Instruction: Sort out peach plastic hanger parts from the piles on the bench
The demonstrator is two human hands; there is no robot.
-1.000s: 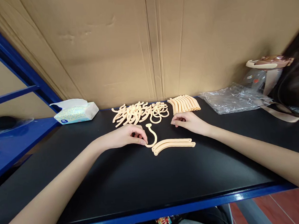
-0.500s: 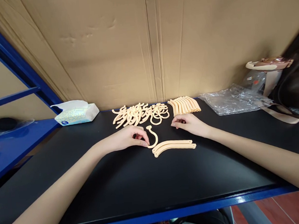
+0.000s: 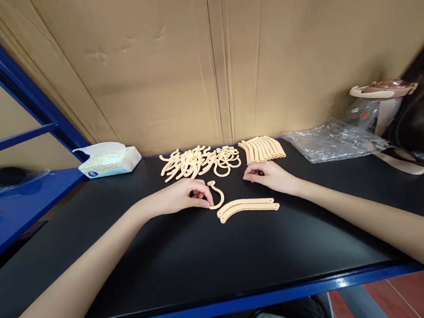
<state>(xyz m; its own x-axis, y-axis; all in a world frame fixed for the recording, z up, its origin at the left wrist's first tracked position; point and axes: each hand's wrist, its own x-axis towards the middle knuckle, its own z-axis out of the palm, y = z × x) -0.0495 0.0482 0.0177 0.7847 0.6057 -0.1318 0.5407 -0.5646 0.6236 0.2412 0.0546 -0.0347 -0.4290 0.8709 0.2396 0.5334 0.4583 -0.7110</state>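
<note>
**Hands almost still at the hook and the arm strips**

Since a second ago little has moved: your left hand (image 3: 183, 196) has slid a touch right along the bench (image 3: 190, 258), so its fingers (image 3: 205, 198) now sit closer against the curved hook piece (image 3: 218, 196), and your right hand (image 3: 268, 175) has kept its place just below the neat row.

Your left fingers are curled and pinched together at the lower end of the hook piece, which lies flat on the black bench just left of the frame's middle; they touch it, but you cannot tell from this view whether they truly grip it. Your right fingers are loosely bent with their tips on the bench, closed on nothing that shows.

Just right of the hook, and below your right hand, two long curved strips (image 3: 248, 207) lie side by side, touching each other. Above the hands, at the back of the bench, sits a loose heap of hooks (image 3: 199, 161), and just right of it the tidy row of strips (image 3: 262, 148) leaning one on the next.

A tissue pack (image 3: 108, 160) lies at the left, near the blue shelf frame (image 3: 22, 85). At the right a crumpled clear plastic bag (image 3: 330, 141) lies beside a bottle with a brown lid (image 3: 379, 99). Cardboard sheeting (image 3: 204, 56) fills the upper frame.
</note>
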